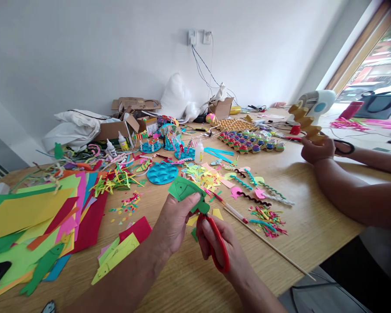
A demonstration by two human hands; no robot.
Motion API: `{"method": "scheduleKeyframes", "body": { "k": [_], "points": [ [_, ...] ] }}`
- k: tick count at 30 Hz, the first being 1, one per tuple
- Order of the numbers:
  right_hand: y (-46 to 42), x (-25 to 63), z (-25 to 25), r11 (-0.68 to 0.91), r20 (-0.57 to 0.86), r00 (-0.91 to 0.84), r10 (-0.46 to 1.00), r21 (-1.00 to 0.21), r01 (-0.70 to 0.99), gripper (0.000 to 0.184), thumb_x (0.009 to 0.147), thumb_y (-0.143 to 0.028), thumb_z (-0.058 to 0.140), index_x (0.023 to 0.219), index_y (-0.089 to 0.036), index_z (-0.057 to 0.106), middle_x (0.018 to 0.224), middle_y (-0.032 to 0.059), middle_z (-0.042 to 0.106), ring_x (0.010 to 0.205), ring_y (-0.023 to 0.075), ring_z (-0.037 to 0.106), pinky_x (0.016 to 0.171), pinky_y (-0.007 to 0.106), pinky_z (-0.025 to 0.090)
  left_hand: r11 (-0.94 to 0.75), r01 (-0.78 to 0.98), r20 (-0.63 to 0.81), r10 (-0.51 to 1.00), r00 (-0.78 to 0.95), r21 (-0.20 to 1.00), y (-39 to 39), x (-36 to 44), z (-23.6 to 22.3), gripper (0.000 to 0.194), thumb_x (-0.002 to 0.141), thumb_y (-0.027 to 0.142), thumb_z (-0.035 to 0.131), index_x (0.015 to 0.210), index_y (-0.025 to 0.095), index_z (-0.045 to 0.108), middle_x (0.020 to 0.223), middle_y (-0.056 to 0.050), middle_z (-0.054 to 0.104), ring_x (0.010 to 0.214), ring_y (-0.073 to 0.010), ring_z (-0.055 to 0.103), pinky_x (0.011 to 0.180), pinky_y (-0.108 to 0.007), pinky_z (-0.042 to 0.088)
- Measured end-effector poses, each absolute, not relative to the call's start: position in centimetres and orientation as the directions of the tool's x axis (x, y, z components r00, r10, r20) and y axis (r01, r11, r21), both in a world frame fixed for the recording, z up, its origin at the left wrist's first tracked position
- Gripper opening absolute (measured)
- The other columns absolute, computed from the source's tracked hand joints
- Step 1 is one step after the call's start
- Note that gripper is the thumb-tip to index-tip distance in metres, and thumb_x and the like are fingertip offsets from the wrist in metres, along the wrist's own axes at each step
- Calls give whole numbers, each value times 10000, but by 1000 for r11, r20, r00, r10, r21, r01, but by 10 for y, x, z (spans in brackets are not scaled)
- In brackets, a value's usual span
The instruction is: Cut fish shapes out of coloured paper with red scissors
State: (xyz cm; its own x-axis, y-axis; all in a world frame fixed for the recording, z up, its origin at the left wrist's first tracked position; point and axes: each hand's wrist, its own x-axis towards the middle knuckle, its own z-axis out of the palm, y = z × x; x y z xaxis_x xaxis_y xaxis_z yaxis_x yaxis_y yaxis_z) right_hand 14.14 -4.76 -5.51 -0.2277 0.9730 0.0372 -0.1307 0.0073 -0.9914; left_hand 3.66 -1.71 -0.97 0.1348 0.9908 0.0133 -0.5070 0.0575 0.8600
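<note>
My left hand pinches a piece of green paper with a fish outline drawn on it, thumb on top. In my right hand is a pair of red-handled scissors, fingers through the loops. The scissor blades meet the lower right edge of the green paper; how far apart they are I cannot tell. Below my left wrist lie yellow paper strips with drawn outlines and a red paper piece. A cut-out green paper fish rests on the coloured sheets at the left.
Coloured paper sheets are piled at the left. Paper scraps, a blue scalloped disc, a glue bottle and a wooden stick lie ahead. At the right, another person's hand holds a yellow egg-carton piece.
</note>
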Motion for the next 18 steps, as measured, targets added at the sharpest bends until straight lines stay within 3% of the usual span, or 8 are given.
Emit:
{"method": "scheduleKeyframes", "body": {
  "k": [18],
  "points": [
    [-49, 151, -52, -54, -39, -285, 958, -997, -47, 457, 741, -617, 477, 562, -197, 440, 368, -77, 372, 320, 65, 291, 347, 193, 229, 177, -404, -48, 950, 310, 897, -6, 17, -3, 111, 624, 164, 702, 691, 152, 615, 690, 14, 634, 649, -122, 579, 662, -261, 461]
  ]
}}
